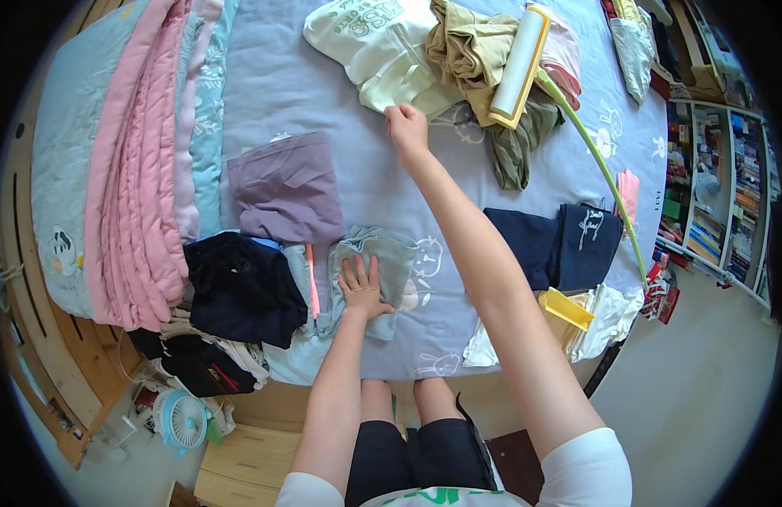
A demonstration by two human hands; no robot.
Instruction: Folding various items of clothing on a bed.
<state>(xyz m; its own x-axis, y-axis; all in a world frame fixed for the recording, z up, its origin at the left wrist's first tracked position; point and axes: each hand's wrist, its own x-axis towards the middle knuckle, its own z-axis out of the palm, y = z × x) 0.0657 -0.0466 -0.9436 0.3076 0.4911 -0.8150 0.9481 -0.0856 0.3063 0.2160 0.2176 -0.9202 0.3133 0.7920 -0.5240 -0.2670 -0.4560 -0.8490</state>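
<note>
Beneath the person's left hand [363,291] lies a pale grey-blue folded cloth garment [397,266], a soft, rumpled rectangle with thick, rounded edges. That hand is open and flat, its fingers spread over the cloth and gripping nothing. Well beyond the grey-blue garment and slightly to its right, the right hand [405,133] has its fingers curled at the near edge of a pale mint-green sweatshirt [365,51], smooth and loosely spread, with printing on it; whether they pinch the fabric, I cannot tell.

Around the grey-blue garment stretches a lavender-blue bedsheet [374,186] patterned with white rabbit outlines. Just beyond it, to the left, a muted purple cloth [285,190] is folded into a creased, nearly square shape. Left of it sits a black folded garment [247,291] of matte fabric, and farther left a pink quilted blanket [146,194] hangs in long, puffy ridges.

To its right, well apart, is a navy folded garment [589,253] with a white line print. Farther beyond it, on the right, thick tan fabric [471,51] is bunched beside a flat yellow-and-white rectangular head [522,68] on a slender, light-green pole [602,160].
</note>
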